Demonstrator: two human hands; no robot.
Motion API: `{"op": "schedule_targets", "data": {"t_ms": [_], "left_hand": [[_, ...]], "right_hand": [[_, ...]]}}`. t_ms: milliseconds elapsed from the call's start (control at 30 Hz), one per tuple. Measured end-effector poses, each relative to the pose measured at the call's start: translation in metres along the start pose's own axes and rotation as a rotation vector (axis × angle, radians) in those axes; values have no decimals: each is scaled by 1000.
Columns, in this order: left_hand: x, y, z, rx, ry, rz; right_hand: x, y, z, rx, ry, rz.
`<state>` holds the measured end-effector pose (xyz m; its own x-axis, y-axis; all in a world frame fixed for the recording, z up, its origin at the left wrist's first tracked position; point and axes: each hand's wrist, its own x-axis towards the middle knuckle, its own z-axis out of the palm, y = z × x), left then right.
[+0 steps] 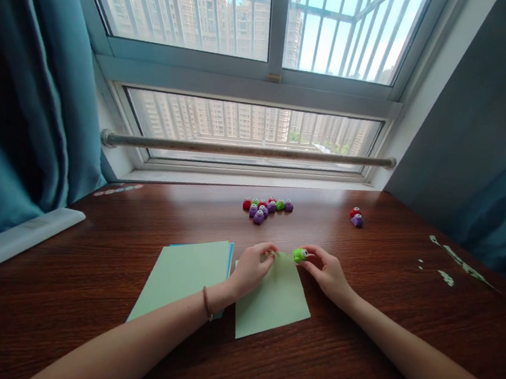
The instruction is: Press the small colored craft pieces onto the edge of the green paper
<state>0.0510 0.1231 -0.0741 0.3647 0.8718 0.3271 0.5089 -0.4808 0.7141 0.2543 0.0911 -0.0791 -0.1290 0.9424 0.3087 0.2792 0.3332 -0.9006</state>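
Note:
A sheet of pale green paper point(272, 302) lies at an angle on the table. My left hand point(252, 269) rests over its upper left part, with the fingers curled and pinching near its top edge. Between the thumb and fingers of my right hand point(328, 275) is a small green craft punch point(299, 255) with a white top, right at the sheet's upper right corner. Whether the paper sits inside the punch's slot is too small to tell. Left of my left hand lies a stack of paper point(187, 274), green on top with blue edges showing, partly covered by my forearm.
Several red, green and purple craft punches point(259, 216) cluster toward the window. A red and a purple punch point(357, 220) stand farther right. Paper scraps point(445, 278) and a torn strip point(460, 261) lie at the right. A long white device point(21, 238) is at the left by the curtain.

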Motion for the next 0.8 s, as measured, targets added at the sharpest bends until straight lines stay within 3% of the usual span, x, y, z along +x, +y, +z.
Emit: {"op": "schedule_targets", "data": {"t_ms": [333, 600, 800], "left_hand": [[0, -1, 0, -46, 52, -28], [0, -1, -1, -28, 79, -45], [0, -1, -2, 2, 97, -54]], "right_hand": [[0, 5, 0, 144, -78, 35], [-1, 4, 0, 15, 20, 39], [-3, 1, 1, -49, 8, 25]]}}
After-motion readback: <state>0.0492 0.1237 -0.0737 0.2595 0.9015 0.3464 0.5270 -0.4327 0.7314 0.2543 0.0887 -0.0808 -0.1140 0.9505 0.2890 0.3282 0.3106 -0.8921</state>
